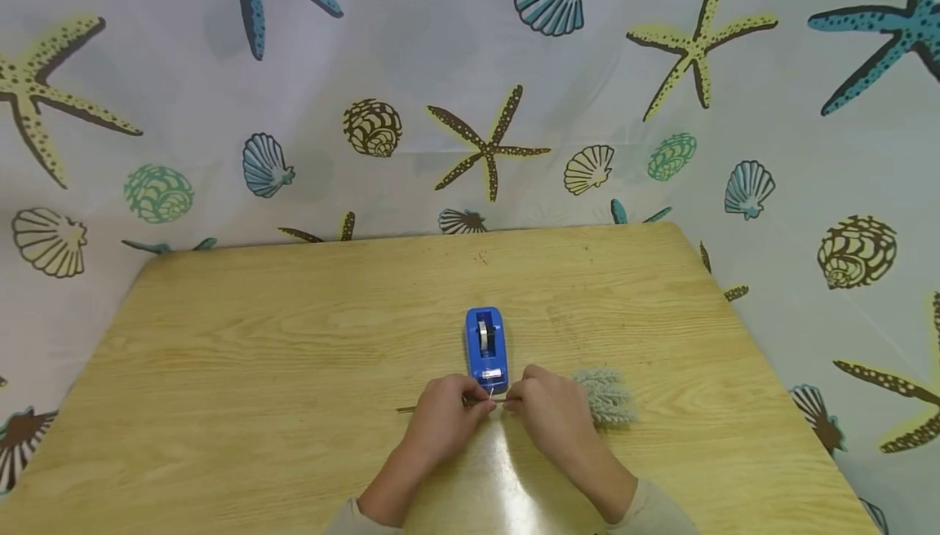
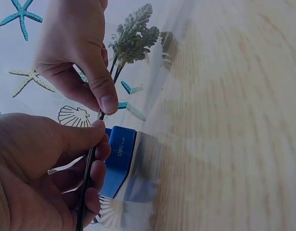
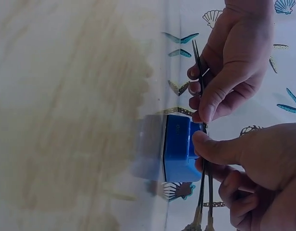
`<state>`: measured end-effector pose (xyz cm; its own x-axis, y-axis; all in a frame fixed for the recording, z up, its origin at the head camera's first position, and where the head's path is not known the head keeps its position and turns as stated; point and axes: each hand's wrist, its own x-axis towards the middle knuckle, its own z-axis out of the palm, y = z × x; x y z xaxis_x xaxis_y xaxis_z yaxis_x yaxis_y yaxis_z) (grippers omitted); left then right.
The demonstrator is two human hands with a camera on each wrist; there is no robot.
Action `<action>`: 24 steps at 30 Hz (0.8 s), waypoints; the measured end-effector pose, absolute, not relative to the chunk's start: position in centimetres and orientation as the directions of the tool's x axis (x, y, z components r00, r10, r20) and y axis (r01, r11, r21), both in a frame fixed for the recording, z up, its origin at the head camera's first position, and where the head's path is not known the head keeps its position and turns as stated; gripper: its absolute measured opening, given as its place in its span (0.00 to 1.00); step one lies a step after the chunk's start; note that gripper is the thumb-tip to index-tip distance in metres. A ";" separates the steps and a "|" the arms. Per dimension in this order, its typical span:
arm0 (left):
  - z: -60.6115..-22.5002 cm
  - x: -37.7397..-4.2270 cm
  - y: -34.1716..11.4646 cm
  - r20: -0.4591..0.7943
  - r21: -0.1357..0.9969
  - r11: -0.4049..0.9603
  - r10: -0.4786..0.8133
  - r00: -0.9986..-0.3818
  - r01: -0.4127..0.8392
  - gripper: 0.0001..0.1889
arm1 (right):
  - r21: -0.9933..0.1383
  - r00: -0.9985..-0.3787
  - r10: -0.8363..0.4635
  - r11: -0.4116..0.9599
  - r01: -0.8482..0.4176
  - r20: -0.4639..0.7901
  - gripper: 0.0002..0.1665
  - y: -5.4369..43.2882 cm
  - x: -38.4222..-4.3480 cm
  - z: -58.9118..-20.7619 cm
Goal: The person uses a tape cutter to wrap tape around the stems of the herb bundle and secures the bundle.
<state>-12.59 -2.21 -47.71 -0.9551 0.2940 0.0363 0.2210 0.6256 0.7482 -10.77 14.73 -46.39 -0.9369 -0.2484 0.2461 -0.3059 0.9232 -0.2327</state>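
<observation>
We've got two thin dark plant stems (image 3: pixel 210 185) side by side, held across two hands over the near half of one yellow-brown wood-grain desk (image 1: pixel 294 339). Their grey-green feathery flower heads (image 1: pixel 605 395) point right, past the right hand; they overlap, so we count at least two. Bare stem ends stick out beyond the left hand.

Two grips, both clamped on the stems. Left hand (image 1: pixel 444 417): thumb and fingers pinch the bundle, other fingers curled along it. Right hand (image 1: pixel 554 417): thumb and fingers pinch it on the flower side. Thumbs sit close together, a short run of stem between. One small whitish sliver (image 1: pixel 491 394) shows at the left fingertips; too small for us to identify.

One blue plastic tape dispenser (image 1: pixel 488 364), just beyond the hands, one tape roll (image 1: pixel 482 335) seated in it. Left wrist view gives us "deli" lettering on it. We can't tell whether the stems touch it.

Two pale sleeves, left (image 1: pixel 360 520) and right (image 1: pixel 654 510), at the bottom of the head view. Behind and to both sides, white cloth (image 1: pixel 323 95) printed with starfish and shells; we see two whole starfish in the head view, one brown, one yellow.
</observation>
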 end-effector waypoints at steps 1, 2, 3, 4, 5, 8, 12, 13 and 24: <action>-47.7 -12.6 -2.2 0.037 0.751 0.623 0.293 -0.956 0.220 0.04 | -0.227 -0.936 -0.251 0.924 -0.308 0.248 0.05 14.7 -10.7 -46.3; -47.7 -12.6 -2.2 0.038 0.754 0.620 0.291 -0.956 0.218 0.04 | -0.220 -0.935 -0.254 0.925 -0.310 0.249 0.06 14.7 -10.7 -46.3; -47.6 -12.6 -2.2 0.041 0.755 0.618 0.290 -0.956 0.219 0.04 | -0.214 -0.934 -0.258 0.925 -0.313 0.246 0.06 14.7 -10.7 -46.3; -47.6 -12.6 -2.2 0.046 0.753 0.619 0.288 -0.956 0.223 0.04 | -0.213 -0.935 -0.261 0.925 -0.313 0.242 0.07 14.7 -10.7 -46.3; -47.6 -12.6 -2.2 0.055 0.749 0.621 0.287 -0.956 0.229 0.04 | -0.213 -0.935 -0.263 0.925 -0.314 0.238 0.07 14.7 -10.6 -46.2; -47.7 -12.7 -2.2 0.082 0.737 0.630 0.278 -0.957 0.246 0.04 | -0.208 -0.937 -0.269 0.926 -0.316 0.223 0.07 14.6 -10.5 -46.1; -47.7 -12.6 -2.3 0.124 0.716 0.645 0.259 -0.958 0.267 0.04 | -0.180 -0.931 -0.290 0.926 -0.331 0.223 0.05 14.6 -10.4 -46.1; -47.7 -12.6 -2.3 0.134 0.712 0.648 0.254 -0.958 0.272 0.04 | -0.170 -0.928 -0.296 0.926 -0.337 0.226 0.05 14.5 -10.4 -46.1; -47.5 -12.6 -2.2 0.119 0.719 0.657 0.205 -0.971 0.227 0.06 | -0.172 -0.928 -0.274 0.931 -0.321 0.251 0.03 14.6 -10.6 -46.1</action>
<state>-12.63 -2.20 -47.54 -0.9714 0.2053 0.1190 0.2269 0.6569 0.7190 -10.55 14.55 -46.06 -0.9284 -0.2741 0.2508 -0.3214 0.9311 -0.1723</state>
